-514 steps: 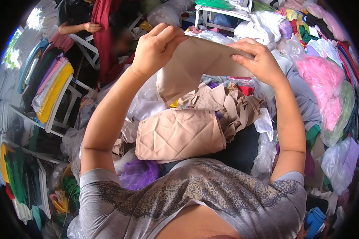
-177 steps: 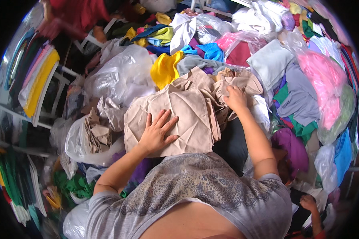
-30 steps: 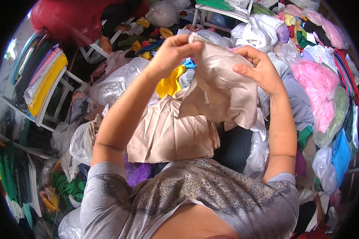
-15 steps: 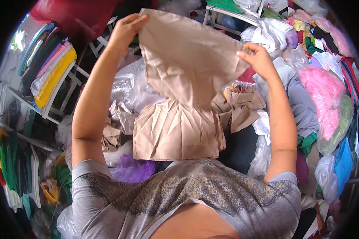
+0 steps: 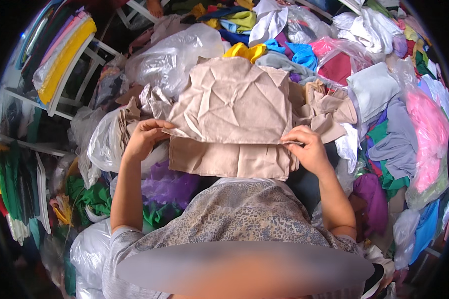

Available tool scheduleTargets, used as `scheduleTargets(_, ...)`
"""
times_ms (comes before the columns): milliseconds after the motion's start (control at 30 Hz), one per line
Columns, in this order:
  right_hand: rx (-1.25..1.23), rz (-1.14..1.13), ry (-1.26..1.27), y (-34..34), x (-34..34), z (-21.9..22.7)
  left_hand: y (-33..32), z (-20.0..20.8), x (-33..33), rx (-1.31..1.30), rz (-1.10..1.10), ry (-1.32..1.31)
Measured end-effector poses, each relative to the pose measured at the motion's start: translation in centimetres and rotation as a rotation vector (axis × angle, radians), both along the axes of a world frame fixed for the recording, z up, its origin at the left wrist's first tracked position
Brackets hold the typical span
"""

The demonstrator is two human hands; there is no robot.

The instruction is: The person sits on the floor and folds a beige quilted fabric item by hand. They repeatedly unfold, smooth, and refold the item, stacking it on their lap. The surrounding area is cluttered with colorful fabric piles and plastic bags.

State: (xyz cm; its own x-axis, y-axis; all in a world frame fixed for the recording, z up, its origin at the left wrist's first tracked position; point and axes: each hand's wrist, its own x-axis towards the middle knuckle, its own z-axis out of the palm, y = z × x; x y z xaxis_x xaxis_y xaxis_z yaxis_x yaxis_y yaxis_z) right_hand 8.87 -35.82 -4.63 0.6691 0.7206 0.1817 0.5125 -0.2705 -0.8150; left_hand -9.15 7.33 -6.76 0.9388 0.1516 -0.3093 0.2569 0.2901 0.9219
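A creased beige cloth piece (image 5: 239, 102) lies spread over a flat stack of matching beige cloth (image 5: 212, 158) on my lap. My left hand (image 5: 145, 138) pinches the near left corner of the upper piece. At its near right corner, my right hand (image 5: 307, 144) grips the same edge between thumb and fingers. That near edge runs nearly straight between both hands, a little short of the stack's front edge. Crumpled beige cloth (image 5: 329, 107) sits just right of the stack, and more lies to the left behind my left hand.
Clear plastic bags (image 5: 177, 55) and heaps of coloured cloth surround me. Purple fabric (image 5: 167, 184) lies by my left arm. White racks (image 5: 67, 92) with folded cloth stand at left. A bagged pink bundle (image 5: 421, 139) is at right. Another person's hand or foot shows at the top.
Both hands have come down toward me from high up. The beige piece, held up in the air before, now lies over the stack with its near edge in my hands.
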Motion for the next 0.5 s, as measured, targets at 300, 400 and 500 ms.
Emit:
scheduleTargets(300, -0.161, -0.027, -0.070, -0.2, -2.1, -3.0, -0.1, -2.7, 0.1, 0.188, -0.086, 0.306)
scheduleTargets(400, -0.161, -0.056, -0.057, 0.0, -1.6, -2.0, -0.6, -1.3, 1.3, 0.163, -0.046, 0.266)
scheduleTargets(500, 0.004, -0.064, -0.152, 0.2, -0.3, 0.2, -0.3, 1.7, 1.6, 0.132, 0.030, 0.010)
